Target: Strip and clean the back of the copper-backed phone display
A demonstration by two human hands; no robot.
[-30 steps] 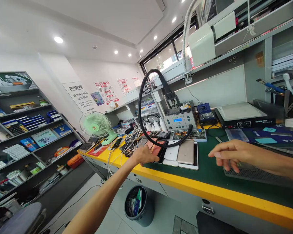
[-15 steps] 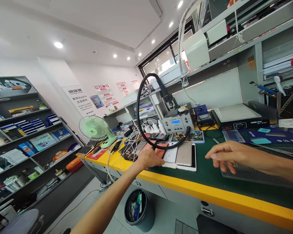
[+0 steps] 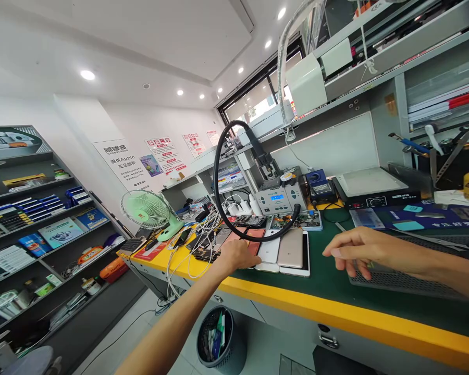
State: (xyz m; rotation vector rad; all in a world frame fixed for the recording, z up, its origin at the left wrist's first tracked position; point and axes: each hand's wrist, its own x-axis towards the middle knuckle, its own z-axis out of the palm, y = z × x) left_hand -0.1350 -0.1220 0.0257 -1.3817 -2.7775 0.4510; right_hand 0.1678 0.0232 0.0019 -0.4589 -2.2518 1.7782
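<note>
Head view: the left hand (image 3: 236,256) is placed over the rose-coloured phones (image 3: 255,240) at the near edge of the surface (image 3: 328,284); whether they are gripped cannot be told. White (image 3: 271,251) and gold phones (image 3: 291,249) are laid just to their right. The right hand (image 3: 359,253) (fingers loosely curled, open) is held above the mesh mat (image 3: 398,284).

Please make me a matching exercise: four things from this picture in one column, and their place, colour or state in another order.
1. Desk fan
2. Left hand
3. Waste bin
4. Right hand

A. At a reddish phone
B. Open, holding nothing
C. Pale green
D. Lower than the benchtop

Pairs: 1-C, 2-A, 3-D, 4-B
</note>
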